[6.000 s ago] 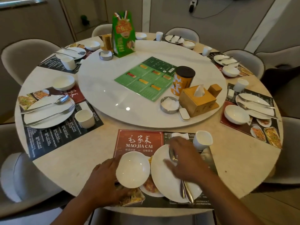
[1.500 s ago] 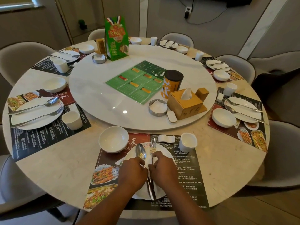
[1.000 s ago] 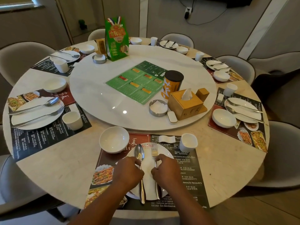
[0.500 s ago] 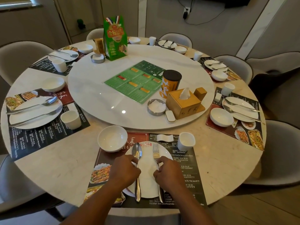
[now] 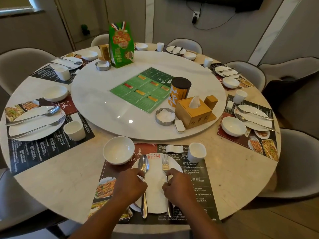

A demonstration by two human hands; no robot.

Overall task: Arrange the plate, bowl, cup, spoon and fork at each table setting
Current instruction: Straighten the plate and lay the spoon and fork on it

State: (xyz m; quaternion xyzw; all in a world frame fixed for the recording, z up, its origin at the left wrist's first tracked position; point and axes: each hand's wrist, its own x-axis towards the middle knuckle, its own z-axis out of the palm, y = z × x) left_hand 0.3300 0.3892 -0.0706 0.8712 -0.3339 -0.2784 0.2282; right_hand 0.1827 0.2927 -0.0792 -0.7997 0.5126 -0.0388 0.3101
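At the nearest setting a white plate [image 5: 156, 188] lies on a dark placemat [image 5: 195, 187]. A spoon [image 5: 143, 169] lies on the plate's left part and a fork [image 5: 165, 165] on its right part, handles toward me. My left hand [image 5: 129, 186] pinches the spoon's handle. My right hand [image 5: 177, 186] pinches the fork's handle. A white bowl [image 5: 118, 150] sits at the upper left of the plate, a white cup [image 5: 196, 152] at the upper right, and a small white rest [image 5: 174, 148] between them.
The round table [image 5: 65, 183] carries several other complete settings around its rim. A white turntable [image 5: 107, 107] in the middle holds a green menu [image 5: 143, 88], a tissue box [image 5: 193, 112], an orange canister [image 5: 179, 91], a green bag [image 5: 120, 44]. Grey chairs ring the table.
Since a second ago my hands have drawn the spoon and fork apart on the plate, spoon to the left, fork to the right. Six seconds ago the bowl was in my left hand.
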